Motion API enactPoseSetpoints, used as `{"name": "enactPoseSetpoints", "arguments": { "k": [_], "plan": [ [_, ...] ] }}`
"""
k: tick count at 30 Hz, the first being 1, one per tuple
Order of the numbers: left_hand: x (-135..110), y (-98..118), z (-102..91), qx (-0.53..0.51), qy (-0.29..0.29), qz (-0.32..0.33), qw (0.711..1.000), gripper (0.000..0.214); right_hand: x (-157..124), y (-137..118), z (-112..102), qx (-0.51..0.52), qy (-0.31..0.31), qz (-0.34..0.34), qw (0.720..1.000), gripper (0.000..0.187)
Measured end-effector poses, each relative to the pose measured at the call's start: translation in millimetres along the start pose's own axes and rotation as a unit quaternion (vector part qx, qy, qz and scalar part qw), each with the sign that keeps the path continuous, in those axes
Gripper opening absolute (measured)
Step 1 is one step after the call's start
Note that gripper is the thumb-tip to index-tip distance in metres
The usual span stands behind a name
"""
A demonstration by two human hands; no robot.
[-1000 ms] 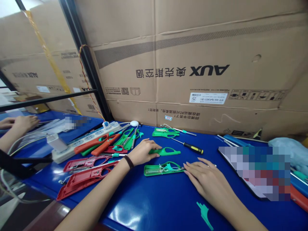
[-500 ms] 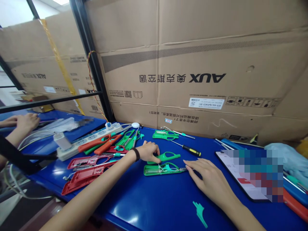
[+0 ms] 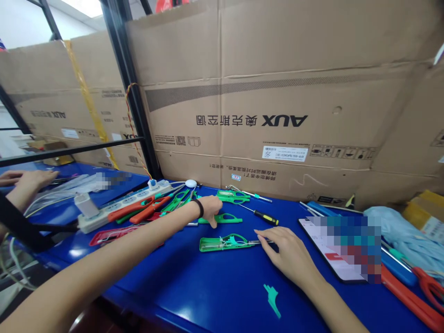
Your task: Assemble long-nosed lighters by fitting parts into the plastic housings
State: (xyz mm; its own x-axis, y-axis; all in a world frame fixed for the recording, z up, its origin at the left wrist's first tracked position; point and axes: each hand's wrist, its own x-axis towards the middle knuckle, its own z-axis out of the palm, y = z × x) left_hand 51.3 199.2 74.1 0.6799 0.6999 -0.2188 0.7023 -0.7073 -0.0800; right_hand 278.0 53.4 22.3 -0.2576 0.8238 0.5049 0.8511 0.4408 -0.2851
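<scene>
My left hand (image 3: 209, 209) reaches over a green lighter casing half (image 3: 229, 218), its thumb in front and its fingers curled behind, closed round the left end. Nearer me lies an open green lighter (image 3: 222, 243), with a clear inner part, white wires and a teal trigger showing in its casing. My right hand (image 3: 286, 249) pinches the lighter's metal tube at its right end, between thumb and fingers. A loose teal plastic piece (image 3: 272, 300) lies close to the front. Behind the casing half sit a yellow-black screwdriver (image 3: 266, 217) and another opened green lighter (image 3: 231, 196).
Left, red lighter casings (image 3: 107, 236) and orange lighters (image 3: 147, 210) lie by a power strip (image 3: 121, 203). A phone (image 3: 333, 259) and orange and blue lighters (image 3: 409, 296) are at right. Cardboard (image 3: 225, 101) walls the back. Another person's hands (image 3: 31, 182) work far left.
The view has shifted slightly, so things sit farther left. My left hand has turned over the casing half, which has moved slightly back from the open lighter. My right hand stays at the metal tube.
</scene>
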Motion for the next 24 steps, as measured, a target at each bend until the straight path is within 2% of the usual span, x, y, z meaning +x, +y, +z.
{"name": "enactPoseSetpoints", "arguments": {
  "k": [5, 9, 16, 19, 22, 24],
  "plan": [
    [7, 0, -10.3, 0.034, 0.007, 0.021, 0.999, 0.022, 1, 4, -2, 0.010, 0.018, 0.009, 1.000, 0.023],
    [7, 3, -5.5, 0.047, 0.055, 0.024, 0.997, 0.004, 2, 4, -3, 0.014, 0.018, 0.014, 1.000, 0.023],
    [5, 6, 9.8, -0.011, 0.128, 0.007, 0.992, 0.016, 3, 4, -3, 0.008, 0.013, 0.014, 1.000, 0.021],
    [-8, 7, 7.8, -0.061, 0.139, 0.009, 0.988, 0.024, 3, 5, -3, 0.009, 0.013, 0.015, 1.000, 0.021],
    [-32, 15, 6.6, -0.094, 0.147, 0.032, 0.984, 0.031, 2, 4, -3, 0.012, 0.012, 0.012, 1.000, 0.021],
    [-50, 25, 8.5, -0.122, 0.175, 0.073, 0.974, 0.032, 1, 3, -3, 0.015, 0.010, 0.011, 1.000, 0.021]
  ]
}}
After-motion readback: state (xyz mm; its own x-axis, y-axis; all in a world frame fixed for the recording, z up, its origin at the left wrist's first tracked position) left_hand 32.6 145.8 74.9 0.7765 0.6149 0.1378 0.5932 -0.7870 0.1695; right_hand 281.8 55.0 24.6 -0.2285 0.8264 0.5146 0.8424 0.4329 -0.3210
